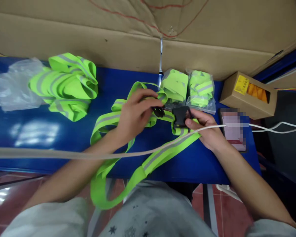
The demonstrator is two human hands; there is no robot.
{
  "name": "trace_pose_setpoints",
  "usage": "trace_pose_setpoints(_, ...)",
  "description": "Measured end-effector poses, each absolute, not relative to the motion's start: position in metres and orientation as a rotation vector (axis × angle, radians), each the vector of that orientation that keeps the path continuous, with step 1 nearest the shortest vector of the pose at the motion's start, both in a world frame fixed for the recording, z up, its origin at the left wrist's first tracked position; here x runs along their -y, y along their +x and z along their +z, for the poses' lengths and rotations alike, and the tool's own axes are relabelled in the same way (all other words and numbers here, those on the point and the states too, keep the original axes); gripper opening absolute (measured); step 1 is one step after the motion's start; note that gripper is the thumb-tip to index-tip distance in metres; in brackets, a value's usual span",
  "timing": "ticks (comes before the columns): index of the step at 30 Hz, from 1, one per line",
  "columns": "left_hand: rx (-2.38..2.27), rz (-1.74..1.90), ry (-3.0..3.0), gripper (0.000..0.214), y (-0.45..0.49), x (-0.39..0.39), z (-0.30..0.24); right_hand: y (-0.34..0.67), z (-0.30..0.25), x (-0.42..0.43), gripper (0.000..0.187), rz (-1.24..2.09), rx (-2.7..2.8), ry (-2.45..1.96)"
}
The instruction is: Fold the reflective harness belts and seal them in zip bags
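Observation:
A neon-yellow reflective strap [167, 153] with a grey stripe loops over the blue table and hangs past its front edge. My right hand [207, 128] is closed on a black plastic buckle [180, 117] at one part of the strap, thumb pressed against it. To its left, my left hand [136, 115] is closed around another black buckle part [159, 111], with strap bunched behind the fingers. The two black pieces are apart from each other. A white cable [128, 154] crosses the view in front of my forearms.
A pile of the same straps [66, 82] lies at the left beside clear plastic bags [19, 84]. Two bagged straps [201, 89] stand at the back. A cardboard box [249, 95] and a phone [233, 130] are at the right. The blue table [71, 138] meets a brown covered wall [88, 42].

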State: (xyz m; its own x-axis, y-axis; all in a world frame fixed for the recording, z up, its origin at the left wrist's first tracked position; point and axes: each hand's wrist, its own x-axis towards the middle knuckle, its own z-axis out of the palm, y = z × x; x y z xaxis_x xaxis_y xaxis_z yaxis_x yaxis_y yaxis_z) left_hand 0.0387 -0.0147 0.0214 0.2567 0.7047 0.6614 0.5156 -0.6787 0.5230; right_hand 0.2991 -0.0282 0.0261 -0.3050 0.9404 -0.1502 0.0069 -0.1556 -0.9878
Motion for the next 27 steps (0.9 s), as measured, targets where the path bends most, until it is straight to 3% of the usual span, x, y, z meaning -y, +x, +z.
trace_pose_setpoints(5, -1.048, 1.417, 2.46, 0.039, 0.04, 0.03, 0.023, 0.293, 0.03, 0.04, 0.033, 1.714, 1.559, -1.091)
trace_pose_setpoints(10, -1.125, 1.518, 2.481, 0.039, 0.034, 0.036, 0.027, 0.288, 0.032, 0.045, 0.03, 1.762, 1.563, -1.094)
trace_pose_setpoints(16, -1.174, 1.35, 2.398, 0.029, 0.038, 0.05, 0.026, 0.286, 0.03, 0.045, 0.037, 1.868, 1.409, -1.078)
trace_pose_setpoints(22, -1.129, 1.551, 2.602, 0.044, 0.022, 0.037, 0.035, 0.289, 0.028, 0.044, 0.039, 1.954, 1.334, -1.099)
trace_pose_setpoints(27, -1.187, 1.368, 2.302, 0.023, 0.028, 0.041, 0.02, 0.288, 0.026, 0.046, 0.041, 1.964, 1.341, -1.1)
